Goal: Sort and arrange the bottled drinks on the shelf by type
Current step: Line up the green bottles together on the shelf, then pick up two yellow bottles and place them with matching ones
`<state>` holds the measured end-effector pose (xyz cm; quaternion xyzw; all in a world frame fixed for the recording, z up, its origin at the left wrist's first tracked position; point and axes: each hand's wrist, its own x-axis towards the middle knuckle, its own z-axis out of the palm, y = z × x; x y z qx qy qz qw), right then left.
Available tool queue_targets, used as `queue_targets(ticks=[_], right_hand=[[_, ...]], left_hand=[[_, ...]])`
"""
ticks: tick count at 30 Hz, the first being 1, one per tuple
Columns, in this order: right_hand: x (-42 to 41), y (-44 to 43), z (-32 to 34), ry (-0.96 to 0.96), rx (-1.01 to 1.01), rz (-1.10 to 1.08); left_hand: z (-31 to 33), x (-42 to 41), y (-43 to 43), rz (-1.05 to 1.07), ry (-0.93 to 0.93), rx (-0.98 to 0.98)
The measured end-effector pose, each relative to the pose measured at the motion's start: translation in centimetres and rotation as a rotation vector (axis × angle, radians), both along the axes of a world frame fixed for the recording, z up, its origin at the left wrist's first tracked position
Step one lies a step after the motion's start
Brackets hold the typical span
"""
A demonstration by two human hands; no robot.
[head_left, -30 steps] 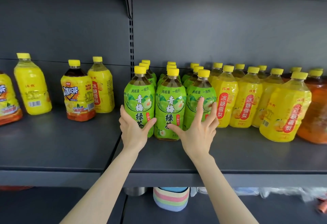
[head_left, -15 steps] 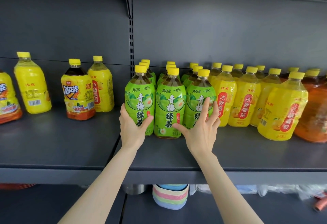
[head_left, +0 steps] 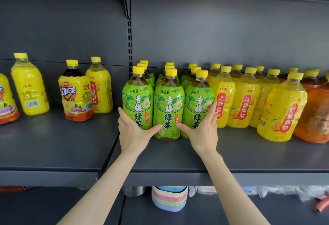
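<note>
Left grip [head_left: 133, 132] and right grip [head_left: 201, 130], both flat and unclenched, bracket front three green bottles [head_left: 168, 100] on shelf [head_left: 249, 153]. Best press evenly, low down; slide row square, labels forward, without nudging yellow bottles [head_left: 245, 100].

Bare shelf [head_left: 58, 144] lies open between the green tea bottles [head_left: 167, 107] and the iced tea bottle [head_left: 75, 93] at left. Yellow pear-drink bottles [head_left: 245, 100] crowd the green row's right side. The front strip stays passable.

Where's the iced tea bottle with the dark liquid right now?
Head view, left shelf section: the iced tea bottle stands just left of a yellow pear-drink bottle, apart from the green tea bottles further right.
</note>
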<state>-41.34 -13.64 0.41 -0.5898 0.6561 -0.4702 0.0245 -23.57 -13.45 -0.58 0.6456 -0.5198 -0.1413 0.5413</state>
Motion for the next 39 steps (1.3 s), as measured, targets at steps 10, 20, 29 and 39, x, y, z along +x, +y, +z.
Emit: queue_targets(ticks=[10,20,29,39], right_hand=[[0.1,-0.4,0.2,0.031,0.054,-0.049],[0.0,1.4,0.7,0.071,0.086,0.01],[-0.2,5.4,0.9,0.279,0.155,0.049],[9.5,6.1,5.3,0.23,-0.081,0.301]], left_hand=[[0.0,-0.6,-0.2,0.106,-0.091,0.051],[0.8,-0.1,1.5,0.02,-0.123,0.14],[-0.1,1.7,6.2,0.065,-0.481,0.164],[4.8,10.3,8.4,0.057,-0.516,-0.165]])
